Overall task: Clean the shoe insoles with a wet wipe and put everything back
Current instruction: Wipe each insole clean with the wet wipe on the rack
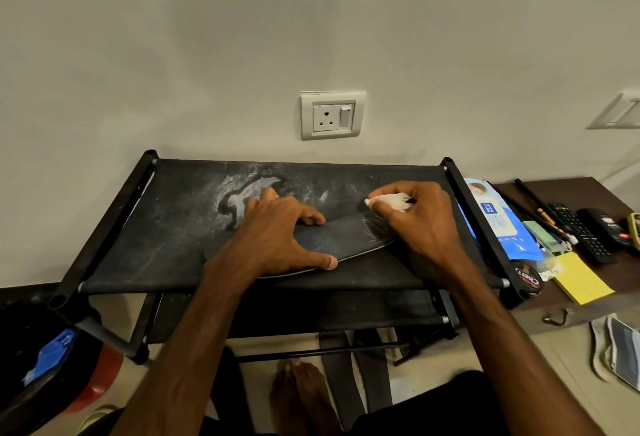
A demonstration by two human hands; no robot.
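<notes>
Nearest the camera, at six o'clock, a bare foot [298, 390] rests on the pale floor between the person's two forearms. At seven o'clock sits a dark bin [41, 366] with a blue wrapper inside it, and at four o'clock a pair of pale insoles [614, 352] lies on the floor.

Farther out, in the middle, a black fabric shoe rack [166, 227] stands against the wall, its top shelf smeared with whitish dust. A dark insole [346, 236] lies across that shelf, running from eight o'clock up to two o'clock. The left hand [277, 231] presses flat on the insole's near end, fingers spread and thumb along its lower edge, pinning it down rather than closing around it. The right hand [420, 224] is bunched closed on a white wet wipe [391, 200], pressed to the far end of the insole.

At three o'clock, just beside the rack, a low brown table [609, 193] holds a blue pack of wet wipes [502, 227] leaning against the rack's frame, a round tin of shoe polish [528, 281], a yellow pad of sticky notes [581, 278], a black remote control [581, 231] and some pens [540, 207].

Farthest away, at twelve o'clock on the wall above the rack, is a white socket with a switch [333, 116]; the edge of another switch plate [620, 111] shows at two o'clock.
</notes>
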